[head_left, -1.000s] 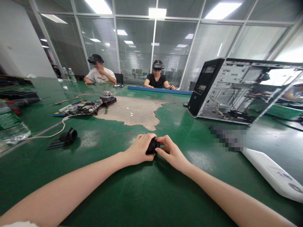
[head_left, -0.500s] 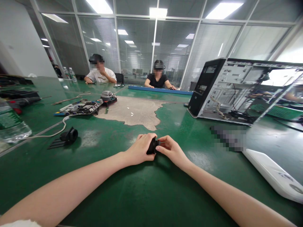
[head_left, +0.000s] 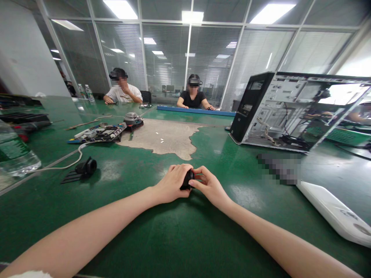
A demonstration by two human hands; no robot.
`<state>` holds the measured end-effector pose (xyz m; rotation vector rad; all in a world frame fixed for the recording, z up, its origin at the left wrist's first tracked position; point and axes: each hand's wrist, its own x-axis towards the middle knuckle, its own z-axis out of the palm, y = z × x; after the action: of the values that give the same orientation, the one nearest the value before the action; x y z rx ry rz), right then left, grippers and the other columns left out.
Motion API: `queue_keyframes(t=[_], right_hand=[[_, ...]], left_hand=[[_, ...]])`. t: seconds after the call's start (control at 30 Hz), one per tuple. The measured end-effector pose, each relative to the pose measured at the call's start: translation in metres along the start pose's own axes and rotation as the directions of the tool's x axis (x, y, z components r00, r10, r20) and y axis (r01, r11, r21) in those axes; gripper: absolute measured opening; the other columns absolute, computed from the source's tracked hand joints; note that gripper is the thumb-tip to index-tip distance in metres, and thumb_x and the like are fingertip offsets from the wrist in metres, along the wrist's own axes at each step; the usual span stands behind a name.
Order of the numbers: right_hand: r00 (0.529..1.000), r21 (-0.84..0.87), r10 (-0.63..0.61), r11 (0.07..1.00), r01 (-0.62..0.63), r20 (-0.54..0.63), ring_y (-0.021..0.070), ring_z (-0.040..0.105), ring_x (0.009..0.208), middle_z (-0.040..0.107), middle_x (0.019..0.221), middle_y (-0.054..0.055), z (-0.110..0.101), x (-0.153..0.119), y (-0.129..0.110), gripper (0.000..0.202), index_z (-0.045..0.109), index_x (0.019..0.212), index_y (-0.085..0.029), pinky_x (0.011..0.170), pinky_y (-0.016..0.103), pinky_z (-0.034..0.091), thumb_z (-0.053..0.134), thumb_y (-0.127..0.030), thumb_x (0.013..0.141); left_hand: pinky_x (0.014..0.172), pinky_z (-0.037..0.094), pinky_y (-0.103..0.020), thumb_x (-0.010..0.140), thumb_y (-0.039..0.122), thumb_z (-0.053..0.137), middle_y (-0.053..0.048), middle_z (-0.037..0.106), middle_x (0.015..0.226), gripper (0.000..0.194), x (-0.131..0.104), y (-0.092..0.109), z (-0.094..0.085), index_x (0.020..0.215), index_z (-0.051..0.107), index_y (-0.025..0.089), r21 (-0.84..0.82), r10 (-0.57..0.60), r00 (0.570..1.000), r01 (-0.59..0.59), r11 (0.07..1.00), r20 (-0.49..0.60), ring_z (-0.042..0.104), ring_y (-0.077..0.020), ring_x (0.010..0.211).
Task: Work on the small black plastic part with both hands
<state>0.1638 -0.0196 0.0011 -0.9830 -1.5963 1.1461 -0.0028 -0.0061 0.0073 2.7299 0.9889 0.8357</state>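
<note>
A small black object (head_left: 186, 180) is held just above the green table (head_left: 162, 239), in front of me. My left hand (head_left: 173, 182) wraps round its left side, fingers over the top and thumb below. From the right, my right hand (head_left: 207, 181) pinches the object's right end with thumb and fingertips. The fingers hide much of its shape. Another black part with flat prongs (head_left: 84, 168) lies on the table to the left of my hands.
An open computer case (head_left: 278, 112) stands at the right, with a white device (head_left: 333, 212) nearer me. A circuit board (head_left: 100, 132), a pale cable (head_left: 72, 164) and a water bottle (head_left: 16, 150) are at the left. Two people sit across the table.
My right fingertips have closed in slightly on the black object, and less of its right end shows. The camera view has shifted a little.
</note>
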Motion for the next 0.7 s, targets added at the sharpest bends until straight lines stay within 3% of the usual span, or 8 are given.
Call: queue_keyframes(t=[0.17,0.43,0.7], right_hand=[[1.0,0.032,-0.012,0.999,0.011,0.029,0.0113,0.056,0.072,0.055,0.082,-0.001,-0.0007,-0.0007,0.0012,0.019,0.048,0.084,-0.02,0.067,0.027,0.049,0.054,-0.038,0.077],[0.998,-0.01,0.044,0.999,-0.043,0.047,0.0119,0.055,0.075,0.053,0.092,0.002,-0.0045,0.004,-0.0004,0.026,0.049,0.093,-0.02,0.069,0.029,0.048,0.056,-0.037,0.076],[0.99,-0.066,-0.079,0.994,0.087,0.116,0.0148,0.055,0.088,0.052,0.091,0.001,-0.0041,-0.0043,-0.0005,0.02,0.045,0.094,-0.023,0.07,0.027,0.048,0.054,-0.03,0.079]], left_hand=[[0.088,0.031,-0.039,0.067,0.021,0.057,-0.006,0.049,0.11,0.056,0.0002,-0.0005,0.0005,0.115,0.029,0.021,-0.001,0.01,1.0,-0.01,1.0,-0.004,0.047,-0.0232,0.1],[0.089,0.031,-0.038,0.066,0.02,0.058,-0.006,0.049,0.109,0.057,0.0013,0.001,0.0001,0.115,0.03,0.02,-0.02,-0.008,1.0,0.008,1.0,0.006,0.047,-0.0225,0.1],[0.089,0.031,-0.038,0.065,0.02,0.058,-0.006,0.049,0.11,0.057,0.0008,-0.0008,0.0013,0.115,0.03,0.021,-0.017,-0.001,1.0,0.001,1.0,0.002,0.047,-0.0232,0.101]])
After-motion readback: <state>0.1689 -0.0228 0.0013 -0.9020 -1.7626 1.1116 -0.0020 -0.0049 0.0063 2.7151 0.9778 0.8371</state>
